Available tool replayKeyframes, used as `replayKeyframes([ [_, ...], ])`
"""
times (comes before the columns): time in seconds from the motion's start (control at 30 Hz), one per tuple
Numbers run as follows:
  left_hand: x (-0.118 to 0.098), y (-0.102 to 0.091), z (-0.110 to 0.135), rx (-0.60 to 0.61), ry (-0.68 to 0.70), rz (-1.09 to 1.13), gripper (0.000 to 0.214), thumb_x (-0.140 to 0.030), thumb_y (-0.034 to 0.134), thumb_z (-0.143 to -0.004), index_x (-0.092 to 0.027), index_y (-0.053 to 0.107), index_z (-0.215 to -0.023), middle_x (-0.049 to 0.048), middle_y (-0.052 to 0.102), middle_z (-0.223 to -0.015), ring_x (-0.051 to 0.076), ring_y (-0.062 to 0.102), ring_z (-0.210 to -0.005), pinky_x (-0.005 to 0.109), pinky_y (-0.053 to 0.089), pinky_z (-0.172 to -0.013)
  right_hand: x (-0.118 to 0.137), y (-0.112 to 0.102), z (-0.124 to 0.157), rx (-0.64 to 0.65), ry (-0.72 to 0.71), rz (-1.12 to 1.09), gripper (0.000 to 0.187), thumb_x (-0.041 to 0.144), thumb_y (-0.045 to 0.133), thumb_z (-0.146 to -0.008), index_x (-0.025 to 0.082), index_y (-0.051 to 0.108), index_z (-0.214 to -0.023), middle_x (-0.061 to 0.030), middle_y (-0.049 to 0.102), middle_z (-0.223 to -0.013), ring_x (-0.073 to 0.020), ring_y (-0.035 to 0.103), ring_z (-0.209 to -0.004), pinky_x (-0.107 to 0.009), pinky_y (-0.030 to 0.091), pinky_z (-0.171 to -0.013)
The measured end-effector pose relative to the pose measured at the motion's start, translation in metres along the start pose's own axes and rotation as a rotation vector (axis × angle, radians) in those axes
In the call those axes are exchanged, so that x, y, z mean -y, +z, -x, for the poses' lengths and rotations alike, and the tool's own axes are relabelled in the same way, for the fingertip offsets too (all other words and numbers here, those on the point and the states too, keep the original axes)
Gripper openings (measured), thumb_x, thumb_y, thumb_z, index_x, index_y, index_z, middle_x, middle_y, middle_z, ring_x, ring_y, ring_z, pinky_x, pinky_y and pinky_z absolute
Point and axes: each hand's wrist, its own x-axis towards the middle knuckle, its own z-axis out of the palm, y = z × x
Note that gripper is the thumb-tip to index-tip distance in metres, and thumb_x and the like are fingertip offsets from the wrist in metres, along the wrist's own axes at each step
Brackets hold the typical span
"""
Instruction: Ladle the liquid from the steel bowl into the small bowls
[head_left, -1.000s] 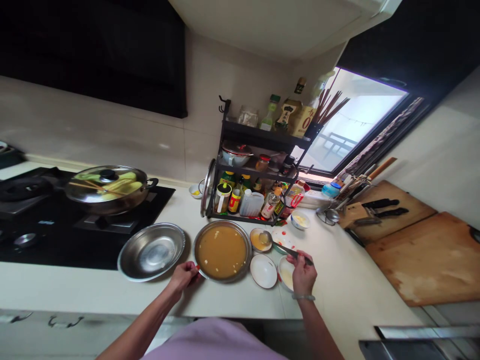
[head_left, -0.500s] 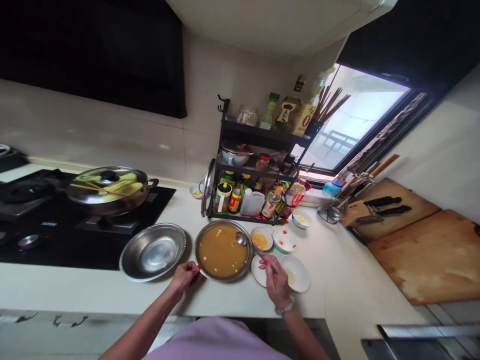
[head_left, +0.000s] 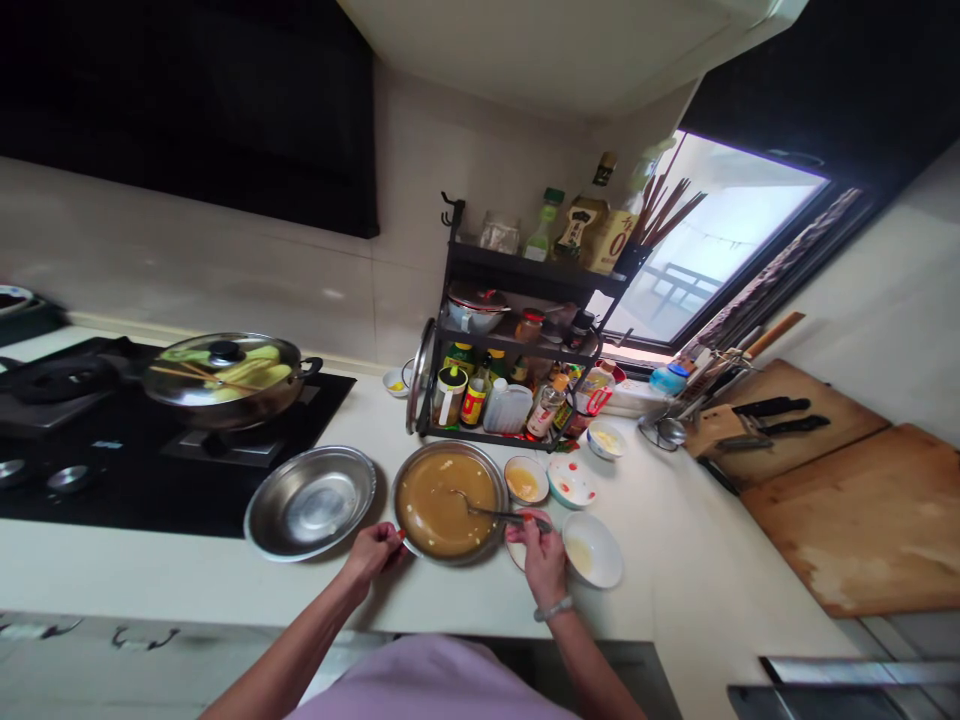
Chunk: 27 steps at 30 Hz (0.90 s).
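A steel bowl (head_left: pixel 491 478) full of brown-yellow liquid sits on the white counter (head_left: pixel 675 560) in front of me. My left hand (head_left: pixel 373 550) grips its near left rim. My right hand (head_left: pixel 541 558) holds a metal spoon (head_left: pixel 487 511) by the handle, with the spoon's bowl dipped in the liquid near the middle. Under my right hand lies a small white dish (head_left: pixel 515 548). Right of it stand a white bowl (head_left: pixel 592 550), a spotted bowl (head_left: pixel 571 482) and a small bowl of yellow liquid (head_left: pixel 525 480).
An empty steel basin (head_left: pixel 310 501) lies left of the bowl. A lidded pan (head_left: pixel 221 380) with chopsticks sits on the black hob (head_left: pixel 97 470). A black spice rack (head_left: pixel 517 340) stands behind; wooden cutting boards (head_left: pixel 862 510) and knives (head_left: pixel 772 415) lie to the right.
My right hand carried the spoon from the small yellow bowl leftward over the big bowl and lowered it into the liquid. My left hand stayed on the rim.
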Motion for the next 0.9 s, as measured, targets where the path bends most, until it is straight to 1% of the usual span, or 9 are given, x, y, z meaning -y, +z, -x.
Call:
replayKeyframes([
  [0.07, 0.0, -0.001, -0.001, 0.009, 0.001, -0.008, 0.047, -0.047, 0.08, -0.041, -0.02, 0.044, -0.053, -0.002, 0.056, -0.046, 0.009, 0.049, -0.044, 0.022, 0.035, -0.046, 0.001, -0.007, -0.004, -0.068, 0.06, -0.061, 0.041, 0.056, 0.061, -0.078, 0.017, 0.063, -0.089, -0.0057, 0.071, -0.064, -0.0231, 0.069, -0.057, -0.035, 0.057, -0.06],
  [0.17, 0.004, -0.002, -0.004, 0.002, 0.008, -0.021, 0.047, -0.048, 0.079, -0.042, -0.02, 0.043, -0.053, -0.0012, 0.057, -0.046, 0.009, 0.049, -0.043, 0.021, 0.034, -0.045, 0.005, -0.015, -0.008, -0.154, 0.11, -0.161, 0.042, 0.055, 0.066, -0.073, 0.016, 0.061, -0.089, -0.0046, 0.07, -0.064, -0.0224, 0.068, -0.056, -0.034, 0.057, -0.057],
  [0.33, 0.014, -0.002, -0.011, -0.05, 0.025, 0.0, 0.047, -0.048, 0.078, -0.042, -0.02, 0.042, -0.053, -0.0027, 0.055, -0.045, 0.009, 0.049, -0.044, 0.022, 0.037, -0.046, 0.014, -0.023, -0.013, -0.298, 0.156, -0.282, 0.039, 0.049, 0.072, -0.066, 0.017, 0.058, -0.085, -0.0004, 0.068, -0.064, -0.0195, 0.066, -0.05, -0.033, 0.057, -0.056],
  [0.47, 0.015, -0.002, -0.012, -0.049, 0.02, 0.002, 0.046, -0.048, 0.078, -0.043, -0.02, 0.042, -0.053, -0.0025, 0.056, -0.046, 0.01, 0.051, -0.046, 0.022, 0.04, -0.048, 0.016, -0.03, -0.018, -0.372, 0.171, -0.327, 0.035, 0.044, 0.074, -0.063, 0.017, 0.058, -0.08, 0.0015, 0.066, -0.06, -0.019, 0.066, -0.049, -0.032, 0.057, -0.053],
  [0.6, 0.01, -0.001, -0.009, -0.051, 0.006, -0.01, 0.045, -0.048, 0.078, -0.044, -0.02, 0.043, -0.053, -0.0016, 0.057, -0.047, 0.01, 0.05, -0.045, 0.023, 0.038, -0.047, 0.015, -0.042, -0.027, -0.4, 0.157, -0.339, 0.031, 0.04, 0.072, -0.064, 0.017, 0.059, -0.079, 0.0014, 0.066, -0.056, -0.0189, 0.066, -0.049, -0.031, 0.057, -0.052],
  [0.73, 0.006, 0.0, -0.005, -0.038, 0.005, -0.012, 0.045, -0.046, 0.078, -0.042, -0.02, 0.043, -0.052, -0.0017, 0.057, -0.046, 0.009, 0.049, -0.045, 0.022, 0.037, -0.047, 0.014, -0.058, -0.04, -0.481, 0.098, -0.328, 0.029, 0.038, 0.071, -0.064, 0.017, 0.058, -0.079, 0.0014, 0.066, -0.055, -0.0185, 0.066, -0.048, -0.031, 0.057, -0.052],
  [0.9, 0.009, 0.0, -0.007, -0.051, 0.018, -0.028, 0.045, -0.048, 0.076, -0.042, -0.021, 0.042, -0.053, -0.0021, 0.054, -0.046, 0.009, 0.048, -0.045, 0.022, 0.033, -0.046, 0.009, -0.075, -0.053, -0.549, 0.009, -0.225, 0.031, 0.043, 0.068, -0.068, 0.017, 0.057, -0.08, 0.0021, 0.065, -0.056, -0.0188, 0.066, -0.049, -0.033, 0.058, -0.053],
])
